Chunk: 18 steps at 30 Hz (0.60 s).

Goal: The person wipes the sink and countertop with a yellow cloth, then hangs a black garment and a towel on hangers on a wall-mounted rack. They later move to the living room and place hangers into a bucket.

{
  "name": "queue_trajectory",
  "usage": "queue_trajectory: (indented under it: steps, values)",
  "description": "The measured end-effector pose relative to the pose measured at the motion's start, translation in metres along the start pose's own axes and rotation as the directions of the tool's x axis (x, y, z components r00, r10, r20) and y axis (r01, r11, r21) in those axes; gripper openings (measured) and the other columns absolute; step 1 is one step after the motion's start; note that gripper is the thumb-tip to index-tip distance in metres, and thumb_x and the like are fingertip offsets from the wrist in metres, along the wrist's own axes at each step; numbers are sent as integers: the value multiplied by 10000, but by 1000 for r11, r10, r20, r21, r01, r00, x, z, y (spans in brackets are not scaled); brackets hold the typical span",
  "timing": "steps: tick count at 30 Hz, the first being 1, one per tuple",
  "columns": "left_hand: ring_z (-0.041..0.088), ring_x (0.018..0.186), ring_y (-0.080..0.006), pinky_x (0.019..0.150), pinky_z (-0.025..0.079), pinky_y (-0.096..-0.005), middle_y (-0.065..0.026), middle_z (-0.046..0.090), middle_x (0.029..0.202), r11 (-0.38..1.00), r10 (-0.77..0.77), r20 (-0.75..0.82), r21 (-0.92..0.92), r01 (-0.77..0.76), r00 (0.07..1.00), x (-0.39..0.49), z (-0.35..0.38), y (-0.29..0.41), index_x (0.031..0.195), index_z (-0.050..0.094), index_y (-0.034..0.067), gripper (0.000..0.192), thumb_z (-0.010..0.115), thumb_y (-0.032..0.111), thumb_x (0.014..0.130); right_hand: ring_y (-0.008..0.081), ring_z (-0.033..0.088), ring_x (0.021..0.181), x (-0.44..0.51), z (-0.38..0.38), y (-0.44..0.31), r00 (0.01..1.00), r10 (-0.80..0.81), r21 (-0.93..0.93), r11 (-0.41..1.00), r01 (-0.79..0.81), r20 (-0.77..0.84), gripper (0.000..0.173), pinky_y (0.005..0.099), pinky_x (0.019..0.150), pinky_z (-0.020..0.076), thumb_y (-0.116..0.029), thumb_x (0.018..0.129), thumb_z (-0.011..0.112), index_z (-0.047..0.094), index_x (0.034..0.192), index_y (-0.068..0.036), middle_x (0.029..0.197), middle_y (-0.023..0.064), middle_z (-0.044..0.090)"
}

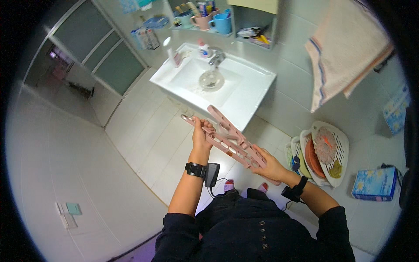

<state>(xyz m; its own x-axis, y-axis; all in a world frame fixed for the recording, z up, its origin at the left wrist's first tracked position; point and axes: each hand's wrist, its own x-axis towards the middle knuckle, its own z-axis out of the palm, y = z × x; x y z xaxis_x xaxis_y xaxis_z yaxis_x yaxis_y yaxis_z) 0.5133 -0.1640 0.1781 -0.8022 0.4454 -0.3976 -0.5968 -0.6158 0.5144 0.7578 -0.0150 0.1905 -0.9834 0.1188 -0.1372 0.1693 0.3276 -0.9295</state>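
Observation:
Several pink plastic clothes hangers [229, 149], folded or bundled together with slots along their bars, are held between my two hands above the floor, just in front of the sink. My left hand [202, 136] grips them near their far left end, fingers curled round. My right hand [270, 165] is closed on their near right end. Beyond them stands a white washbasin [258, 78] with a metal faucet [216, 58] and a clear round object [211, 81] in its bowl. Whether the pink pieces are joined cannot be told.
A white bottle [172, 54] and a pink-capped bottle [204, 49] stand on the basin. Cups [222, 23] fill the shelf above. To the right are a hanging towel [343, 49], perforated baskets [340, 140] and a blue box [374, 184]. A glass-panelled door [118, 70] is at left.

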Motion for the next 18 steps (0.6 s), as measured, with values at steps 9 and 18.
queue_trajectory:
  steps: [9, 18]
  values:
    - [516, 623, -70, 482, 399, -225, 92, 521, 677, 996, -19, -95, -91, 10, 995, -15, -91, 66, 769, 502, 209, 336, 438, 504, 918, 366, 472, 1105, 21, 28, -36, 973, -126, -396, 898, 194, 192, 963, 394, 920, 424, -277, 630, 764, 246, 1416, -72, 1259, 203, 395]
    - [444, 1175, -313, 998, 362, -490, -177, 461, 1260, 991, -18, 169, -126, 40, 985, -48, -76, 75, 1316, 369, 127, 669, 531, 564, 837, 325, 484, 1104, 42, 35, -50, 949, -133, -206, 959, 196, 284, 817, 365, 928, 409, -152, 650, 637, 315, 1400, -129, 1232, 190, 419]
